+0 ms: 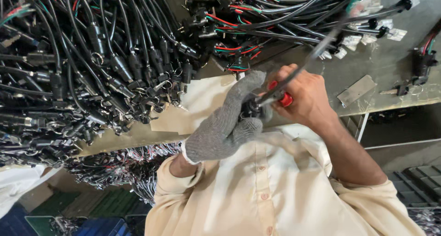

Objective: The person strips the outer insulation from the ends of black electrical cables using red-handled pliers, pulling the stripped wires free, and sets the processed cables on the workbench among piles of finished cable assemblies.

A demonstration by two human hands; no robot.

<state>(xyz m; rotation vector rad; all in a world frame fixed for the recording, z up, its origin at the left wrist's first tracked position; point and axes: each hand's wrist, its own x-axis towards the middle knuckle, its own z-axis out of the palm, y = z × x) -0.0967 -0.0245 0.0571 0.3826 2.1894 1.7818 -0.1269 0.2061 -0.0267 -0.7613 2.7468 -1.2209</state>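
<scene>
At the centre of the frame two hands meet over a small black connector [251, 110]. The left hand [227, 123], in a grey knitted glove, is curled tight around the connector — fingers folded in, thumb side pointing up toward the middle of the frame. The bare right hand [305, 98], just to the right of it and touching it, is closed around a red-handled tool [281, 97] whose red grips show between the fingers; its metal jaws press against the connector where the two hands join. A black cable [317, 50] runs from that spot diagonally toward the upper right of the frame.

The whole upper left is filled by a dense pile of black cable harnesses [92, 66] with plug ends and small key rings (red and green wires show here and there). More harnesses with white tags [367, 22] lie along the top right on the grey workbench [390, 61]. A beige card sheet [202, 102] lies under the pile, just left of the gloved hand. Right of centre — well apart from the hands — a flat metal plate [357, 90] rests on the bench, with a key [396, 90] beside it. A cream shirt [275, 190] fills the lower middle.
</scene>
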